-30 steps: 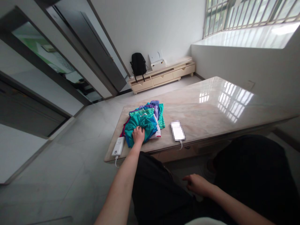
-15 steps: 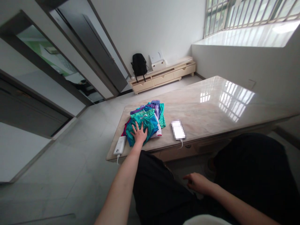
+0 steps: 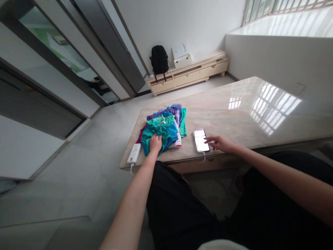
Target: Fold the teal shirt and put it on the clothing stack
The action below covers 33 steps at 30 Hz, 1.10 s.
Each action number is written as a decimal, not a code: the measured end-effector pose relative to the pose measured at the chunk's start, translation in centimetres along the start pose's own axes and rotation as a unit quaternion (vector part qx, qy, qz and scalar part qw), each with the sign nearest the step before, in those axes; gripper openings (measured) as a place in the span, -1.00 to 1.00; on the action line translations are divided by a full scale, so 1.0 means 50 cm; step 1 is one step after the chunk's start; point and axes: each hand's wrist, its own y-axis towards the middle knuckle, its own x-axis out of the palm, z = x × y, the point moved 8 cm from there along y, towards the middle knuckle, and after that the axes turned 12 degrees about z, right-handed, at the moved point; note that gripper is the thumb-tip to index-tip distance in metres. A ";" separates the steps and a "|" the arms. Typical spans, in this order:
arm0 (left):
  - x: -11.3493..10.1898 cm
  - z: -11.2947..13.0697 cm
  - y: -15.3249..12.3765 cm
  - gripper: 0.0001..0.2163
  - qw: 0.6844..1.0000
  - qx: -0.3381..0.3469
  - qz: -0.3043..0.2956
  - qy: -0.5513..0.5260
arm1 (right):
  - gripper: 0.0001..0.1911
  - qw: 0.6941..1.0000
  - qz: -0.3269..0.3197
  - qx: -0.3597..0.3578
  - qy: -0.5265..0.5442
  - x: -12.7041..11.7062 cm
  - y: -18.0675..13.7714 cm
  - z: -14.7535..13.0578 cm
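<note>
A heap of colourful clothes lies near the left end of the marble-topped table. On top of its near side is a crumpled teal garment, and my left hand presses into it with the fingers drawn together, closed on the cloth. My fingertips are partly hidden in the folds. To the right, a phone with a lit screen lies flat, a white cable plugged into its near end. My right hand reaches in from the right, fingers apart, its index fingertip at the screen's right edge.
A white power bank with a cable rests at the left edge of the table. Beyond, a low cabinet carries a black backpack and a white box. My legs are under the front edge.
My right hand has risen from over my lap to the phone. My left hand's spread fingers have drawn together on the teal garment. The phone's screen shows a different layout.
</note>
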 end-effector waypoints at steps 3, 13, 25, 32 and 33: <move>0.005 -0.014 0.002 -0.58 1.000 -0.005 -0.006 -0.003 | -0.45 0.998 0.011 0.018 0.053 0.009 0.027 0.030; 0.042 0.012 -0.007 -0.55 0.999 0.030 -0.022 0.016 | -0.48 0.990 0.021 0.056 0.131 0.018 0.042 0.077; 0.048 -0.004 0.006 -0.59 1.000 0.012 0.010 0.007 | -0.51 0.985 0.017 0.058 0.161 0.023 0.025 0.050; 0.035 -0.018 0.019 -0.57 1.000 -0.008 0.029 -0.002 | -0.51 0.985 0.034 0.061 0.158 0.020 0.026 0.056; 0.034 -0.020 0.020 -0.56 1.000 -0.010 0.029 -0.002 | -0.50 0.985 0.035 0.061 0.157 0.020 0.026 0.058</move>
